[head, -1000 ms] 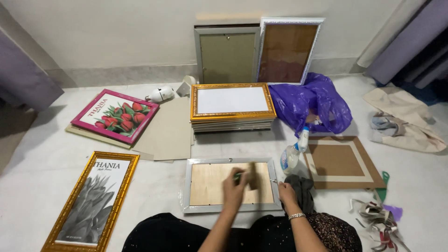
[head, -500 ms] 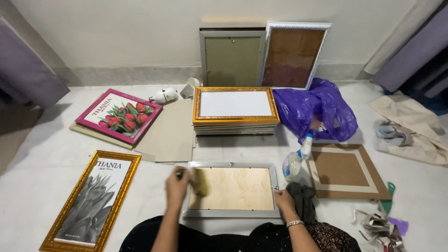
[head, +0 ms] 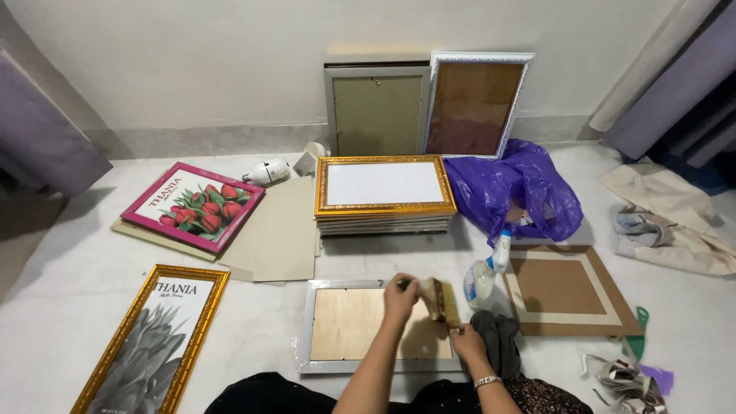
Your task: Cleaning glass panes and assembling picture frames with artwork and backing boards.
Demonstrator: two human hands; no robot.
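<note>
The silver-framed picture [head: 376,326] lies face down on the floor at six o'clock, its pale wooden backing board showing. The left hand [head: 400,297] has its grip closed around a brush [head: 434,297], the bristles resting on the board's upper right part. The right hand [head: 468,343] presses flat on the frame's right edge, holding nothing, just beside a dark cloth [head: 497,343]. A spray bottle [head: 485,272] stands at three o'clock of the brush. Judging by the clean board, the brushing seems well along (the lower right corner is hidden by the arms); the gold frames [head: 385,193] stacked at twelve o'clock lie untouched.
</note>
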